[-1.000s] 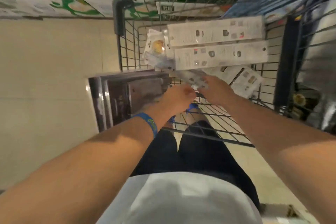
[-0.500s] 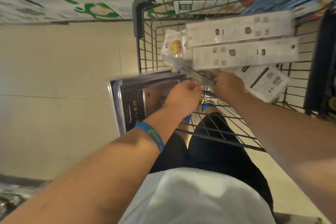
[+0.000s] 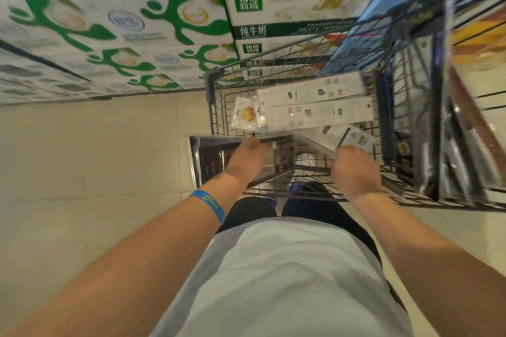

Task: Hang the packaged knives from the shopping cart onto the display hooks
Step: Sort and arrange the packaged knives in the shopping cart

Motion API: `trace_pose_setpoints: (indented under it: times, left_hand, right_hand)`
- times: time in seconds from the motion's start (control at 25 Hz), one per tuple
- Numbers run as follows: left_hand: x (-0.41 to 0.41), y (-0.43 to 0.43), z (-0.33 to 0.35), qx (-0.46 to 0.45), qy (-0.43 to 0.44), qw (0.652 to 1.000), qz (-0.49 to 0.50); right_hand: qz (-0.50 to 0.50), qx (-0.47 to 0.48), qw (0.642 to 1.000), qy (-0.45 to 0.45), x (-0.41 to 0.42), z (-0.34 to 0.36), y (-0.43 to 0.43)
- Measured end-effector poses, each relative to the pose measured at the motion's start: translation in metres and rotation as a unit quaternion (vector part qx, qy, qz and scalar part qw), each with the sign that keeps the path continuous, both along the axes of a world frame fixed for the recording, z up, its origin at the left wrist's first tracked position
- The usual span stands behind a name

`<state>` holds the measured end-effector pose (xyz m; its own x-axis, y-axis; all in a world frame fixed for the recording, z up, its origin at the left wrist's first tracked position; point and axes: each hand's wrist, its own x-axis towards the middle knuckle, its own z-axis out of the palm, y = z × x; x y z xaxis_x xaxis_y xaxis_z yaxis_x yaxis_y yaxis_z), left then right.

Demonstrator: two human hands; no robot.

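Observation:
A wire shopping cart (image 3: 210, 90) stands before me. Inside lie two long white knife packages (image 3: 315, 93) (image 3: 320, 115), a smaller white pack (image 3: 353, 137) and a small clear pack with a yellow picture (image 3: 246, 115). My left hand (image 3: 246, 157) grips a stack of dark packaged knives (image 3: 212, 159) at the cart's near left corner. My right hand (image 3: 353, 169) is curled round the edge of a clear blister package (image 3: 312, 145) that stretches between both hands. Dark packaged knives (image 3: 427, 117) hang on the display at the right, their hooks blurred.
Stacked green-and-white milk cartons (image 3: 164, 16) fill the wall beyond the cart, with blue boxes (image 3: 383, 8) at the upper right. Beige tiled floor (image 3: 95, 159) lies to the left. My legs and blue shoes stand just behind the cart's near end.
My hands have drawn apart: the right hand moved right with the clear package, the left stays on the dark stack. The hanging display at the right has come into view.

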<state>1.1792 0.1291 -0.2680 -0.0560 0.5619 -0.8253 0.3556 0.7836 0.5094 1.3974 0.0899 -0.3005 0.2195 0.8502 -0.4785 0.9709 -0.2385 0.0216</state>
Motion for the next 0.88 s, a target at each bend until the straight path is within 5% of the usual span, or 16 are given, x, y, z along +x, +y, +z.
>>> trace_pose_setpoints:
  times: [0.12, 0.2, 0.36, 0.48, 0.64, 0.68, 0.76, 0.88]
  left_hand:
    - [0.003, -0.002, -0.004, 0.044, 0.074, 0.985, -0.151]
    - [0.007, -0.007, -0.011, 0.089, 0.159, 0.93, -0.319]
    - [0.005, -0.007, -0.029, 0.022, 0.377, 0.728, -0.573]
    - [0.006, 0.008, -0.028, -0.009, 0.404, 0.63, -0.663]
    - [0.003, 0.022, -0.02, 0.039, 0.413, 0.457, -0.786]
    - [0.0, 0.026, -0.019, 0.039, 0.405, 0.444, -0.798]
    - [-0.007, 0.033, -0.017, 0.02, 0.376, 0.472, -0.797]
    - [-0.021, 0.031, -0.02, 0.0, 0.372, 0.593, -0.714]
  right_hand:
    - [0.002, 0.013, 0.999, -0.035, 0.005, 0.019, 0.0]
    - [-0.008, 0.003, 0.999, -0.035, 0.007, 0.026, 0.006]
    - [-0.018, 0.014, 0.999, 0.023, 0.021, 0.031, 0.009]
    - [-0.006, 0.039, 0.996, 0.074, 0.028, 0.031, 0.002]
    - [-0.031, 0.06, 0.982, 0.175, 0.026, 0.037, -0.003]
    - [-0.036, 0.059, 0.978, 0.196, 0.023, 0.039, -0.004]
    - [-0.036, 0.071, 0.971, 0.227, 0.016, 0.043, -0.007]
    - [-0.017, 0.107, 0.962, 0.252, 0.006, 0.047, -0.007]
